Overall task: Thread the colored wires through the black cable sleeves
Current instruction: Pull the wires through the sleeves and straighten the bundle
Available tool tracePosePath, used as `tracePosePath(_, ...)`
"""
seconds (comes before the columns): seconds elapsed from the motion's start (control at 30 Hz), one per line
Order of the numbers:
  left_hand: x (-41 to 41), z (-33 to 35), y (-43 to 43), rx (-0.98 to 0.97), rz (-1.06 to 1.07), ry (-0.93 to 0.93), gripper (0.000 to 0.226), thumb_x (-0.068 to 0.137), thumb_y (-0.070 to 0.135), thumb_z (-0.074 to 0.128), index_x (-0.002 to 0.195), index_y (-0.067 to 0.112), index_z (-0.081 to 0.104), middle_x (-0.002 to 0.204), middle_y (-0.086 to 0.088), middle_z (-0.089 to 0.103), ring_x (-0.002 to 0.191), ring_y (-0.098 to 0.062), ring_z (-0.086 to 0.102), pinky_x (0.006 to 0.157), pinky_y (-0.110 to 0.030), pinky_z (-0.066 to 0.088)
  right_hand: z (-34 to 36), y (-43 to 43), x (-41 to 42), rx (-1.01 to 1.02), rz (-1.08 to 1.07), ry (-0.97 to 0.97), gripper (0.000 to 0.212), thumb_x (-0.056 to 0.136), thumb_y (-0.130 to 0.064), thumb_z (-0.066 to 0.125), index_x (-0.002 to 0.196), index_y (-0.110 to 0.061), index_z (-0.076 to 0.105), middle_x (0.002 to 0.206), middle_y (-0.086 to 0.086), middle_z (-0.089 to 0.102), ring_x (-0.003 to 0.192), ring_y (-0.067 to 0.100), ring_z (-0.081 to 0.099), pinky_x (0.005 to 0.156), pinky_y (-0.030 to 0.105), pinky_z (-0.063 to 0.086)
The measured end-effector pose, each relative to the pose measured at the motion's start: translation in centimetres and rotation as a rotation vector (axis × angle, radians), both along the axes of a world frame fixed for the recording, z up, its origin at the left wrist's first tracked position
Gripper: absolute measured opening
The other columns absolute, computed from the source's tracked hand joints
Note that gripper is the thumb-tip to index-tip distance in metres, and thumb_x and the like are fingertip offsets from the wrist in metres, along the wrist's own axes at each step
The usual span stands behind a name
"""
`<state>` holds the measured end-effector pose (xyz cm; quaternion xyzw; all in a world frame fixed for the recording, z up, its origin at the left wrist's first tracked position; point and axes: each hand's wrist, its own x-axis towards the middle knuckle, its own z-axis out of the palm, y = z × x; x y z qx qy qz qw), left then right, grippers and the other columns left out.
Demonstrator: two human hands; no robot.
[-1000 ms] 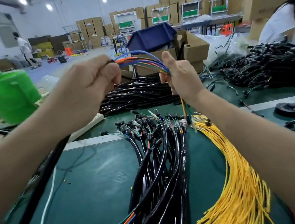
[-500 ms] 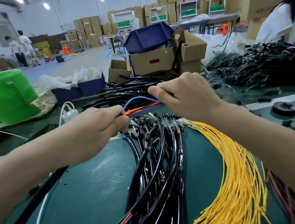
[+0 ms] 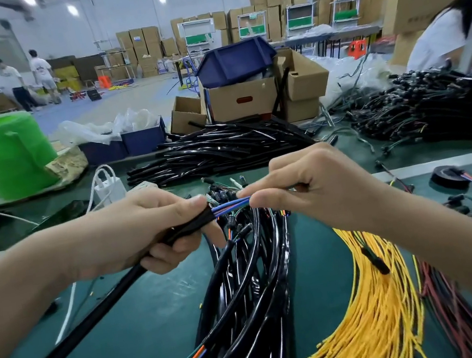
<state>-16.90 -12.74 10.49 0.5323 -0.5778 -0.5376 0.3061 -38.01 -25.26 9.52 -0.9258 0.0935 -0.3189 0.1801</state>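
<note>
My left hand (image 3: 155,226) grips the open end of a long black braided sleeve (image 3: 77,336) that runs down to the lower left. A short stretch of blue, purple and green colored wires (image 3: 229,205) enters the sleeve's mouth. My right hand (image 3: 317,187) pinches those wires right beside the sleeve's opening, and the two hands nearly touch. Below them on the green table lies a bundle of sleeved black cables (image 3: 247,289) with coloured wire ends sticking out.
Yellow wires (image 3: 378,311) fan out at lower right, red and black ones (image 3: 458,322) beside them. A pile of black sleeves (image 3: 218,153) lies behind the hands, cable heaps (image 3: 429,109) at right. A green bucket (image 3: 2,155), cardboard boxes (image 3: 243,99), a white charger (image 3: 109,187) and a tape roll (image 3: 446,174) stand around.
Both hands came down from in front of my face to just above the table. The exposed loop of coloured wires shrank as it went into the sleeve, and my right hand moved close to my left.
</note>
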Motion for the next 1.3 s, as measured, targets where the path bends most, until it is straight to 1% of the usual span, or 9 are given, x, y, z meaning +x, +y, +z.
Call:
tracePosePath(0.2,-2.3,-0.9,-1.0,0.012,-0.057,-0.039,0.045,0.085,0.057,0.054,0.075,0.015,0.067,0.056,0.006,0.038,0.043,-0.006,0.029,0.039,-0.014,0.028,-0.2,2.9,0.7,-0.178,-0.004,0.145,0.02,0.08,-0.03,0.055,0.093,-0.018,0.064,0.061,-0.011,0.053,0.054,0.012,0.048,0.055,0.031,0.043)
tracePosePath(0.3,-2.5,-1.0,-1.0,-0.021,-0.019,-0.089,0.041,0.081,0.057,0.05,0.068,0.019,0.057,0.055,0.006,0.035,0.042,-0.008,0.026,0.039,-0.015,0.023,-1.1,2.8,0.4,0.021,0.048,0.156,0.032,0.076,-0.025,0.053,0.105,-0.028,0.042,0.053,-0.002,0.05,0.045,0.014,0.04,0.047,0.024,0.035)
tracePosePath(0.47,-0.7,-1.7,0.1,-0.097,0.047,-0.135,0.046,0.077,0.066,0.055,0.066,0.021,0.053,0.053,0.006,0.034,0.039,-0.009,0.027,0.038,-0.014,0.024,-3.7,-0.3,-1.9,0.683,0.105,0.185,0.021,0.078,-0.03,0.074,0.091,-0.026,0.058,0.051,-0.003,0.053,0.046,0.014,0.047,0.049,0.02,0.039)
tracePosePath(0.53,-0.3,-2.2,0.4,-0.069,0.073,-0.168,0.048,0.072,0.07,0.057,0.065,0.022,0.053,0.052,0.006,0.033,0.041,-0.01,0.027,0.038,-0.015,0.025,-4.4,-0.6,-2.6,0.74,0.142,0.165,0.018,0.078,-0.038,0.075,0.089,-0.033,0.062,0.05,-0.007,0.046,0.044,0.011,0.037,0.045,0.018,0.031)
tracePosePath(0.67,-0.7,-2.7,0.1,-0.044,0.099,-0.18,0.045,0.089,0.06,0.048,0.062,0.024,0.053,0.052,0.005,0.032,0.044,-0.011,0.024,0.039,-0.015,0.023,-3.9,-0.5,-2.2,0.472,0.086,0.159,0.032,0.083,-0.061,0.048,0.101,-0.04,0.065,0.055,-0.012,0.037,0.052,0.005,0.031,0.049,0.019,0.024)
tracePosePath(0.83,-2.1,-3.3,0.1,-0.037,0.044,-0.195,0.038,0.09,0.05,0.044,0.062,0.027,0.055,0.051,0.009,0.033,0.043,-0.008,0.027,0.04,-0.016,0.022,-3.1,0.3,-2.4,0.337,0.026,0.288,0.023,0.085,-0.058,0.051,0.097,-0.045,0.065,0.059,-0.009,0.045,0.056,0.007,0.038,0.057,0.028,0.03)
tracePosePath(1.0,-4.8,-3.9,-1.7,-0.11,0.026,-0.297,0.039,0.096,0.034,0.042,0.061,0.024,0.055,0.046,0.012,0.035,0.043,-0.004,0.028,0.04,-0.014,0.023,-2.3,1.6,-1.4,-0.115,-0.066,0.479,0.03,0.09,-0.059,0.045,0.09,-0.03,0.053,0.068,-0.007,0.051,0.065,0.018,0.045,0.059,0.035,0.034)
tracePosePath(1.17,-4.2,-3.6,-1.4,-0.096,-0.016,-0.217,0.034,0.087,0.049,0.044,0.069,0.025,0.058,0.051,0.007,0.038,0.039,-0.006,0.03,0.036,-0.013,0.026,-2.7,1.4,-2.3,-0.085,-0.129,0.628,0.034,0.087,-0.062,0.043,0.085,-0.029,0.033,0.066,-0.004,0.046,0.067,0.024,0.047,0.062,0.039,0.041)
tracePosePath(1.3,-3.7,-3.5,-0.9,-0.043,-0.021,-0.22,0.044,0.084,0.053,0.044,0.1,0.018,0.064,0.053,0.003,0.036,0.04,-0.011,0.029,0.037,-0.016,0.027,-3.3,0.8,-3.1,-0.207,-0.239,0.696,0.032,0.094,-0.057,0.036,0.088,-0.026,0.027,0.067,-0.001,0.047,0.068,0.028,0.05,0.063,0.04,0.045)
